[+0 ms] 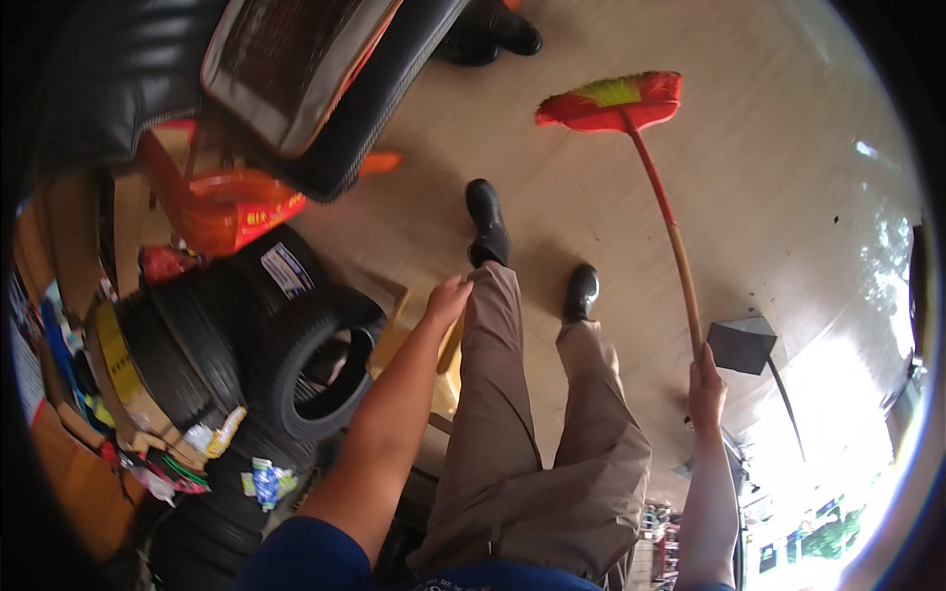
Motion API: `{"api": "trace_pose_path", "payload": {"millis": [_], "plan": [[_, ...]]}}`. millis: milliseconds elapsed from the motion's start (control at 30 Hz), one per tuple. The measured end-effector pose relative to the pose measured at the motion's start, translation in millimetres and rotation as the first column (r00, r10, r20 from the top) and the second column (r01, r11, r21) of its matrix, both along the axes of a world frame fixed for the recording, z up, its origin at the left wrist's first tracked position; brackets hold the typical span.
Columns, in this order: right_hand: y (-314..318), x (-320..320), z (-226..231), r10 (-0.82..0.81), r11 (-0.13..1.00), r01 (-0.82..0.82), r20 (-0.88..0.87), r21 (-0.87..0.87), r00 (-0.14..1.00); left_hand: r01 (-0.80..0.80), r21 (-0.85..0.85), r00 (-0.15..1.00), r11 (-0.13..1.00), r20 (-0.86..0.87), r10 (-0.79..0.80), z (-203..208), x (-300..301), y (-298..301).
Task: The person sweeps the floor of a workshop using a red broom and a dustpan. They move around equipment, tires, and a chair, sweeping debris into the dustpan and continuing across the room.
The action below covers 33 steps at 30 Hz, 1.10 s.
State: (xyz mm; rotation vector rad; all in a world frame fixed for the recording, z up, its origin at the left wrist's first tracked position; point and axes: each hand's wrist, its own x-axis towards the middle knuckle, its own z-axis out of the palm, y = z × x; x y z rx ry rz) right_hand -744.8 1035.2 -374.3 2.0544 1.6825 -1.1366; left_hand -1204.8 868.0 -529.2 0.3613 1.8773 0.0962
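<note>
My right hand (707,387) is closed around the wooden handle of a broom (684,266). Beyond it, the broom's red head with red and yellow-green bristles (616,94) is down at the floor. My left hand (450,299) is closed at the side of my left trouser leg (493,325), where the fingers seem to pinch the brown cloth; their tips are partly hidden. Just past my right hand is a dark grey dustpan (742,345) with a thin, dark handle.
Stacked black tyres (325,364) stand close on my left, with cardboard and packets around them. A black padded seat (108,79) and an orange plastic stool (212,202) are at the far left. Another person's black shoes (488,34) show at the top. Bright daylight falls on the right.
</note>
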Motion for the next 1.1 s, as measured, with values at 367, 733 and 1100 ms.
{"api": "trace_pose_path", "payload": {"millis": [367,733,1100], "plan": [[-31.9,11.1,-168.1,-0.505,0.856,0.486,-0.086,-0.175,0.859,0.334,-0.124,0.780,0.934,-0.520,-0.348,-173.7,-143.3,366.0],[-94.2,65.3,-195.3,-0.460,0.850,0.447,0.022,-0.279,0.888,0.607,0.126,0.577,0.785,-0.749,-0.325,-224.0,-152.4,456.0],[-109.9,147.2,-157.4,-0.442,0.811,0.456,0.126,-0.367,0.888,0.668,0.164,0.645,0.726,-0.615,-0.453,-215.7,-88.9,423.8]]}}
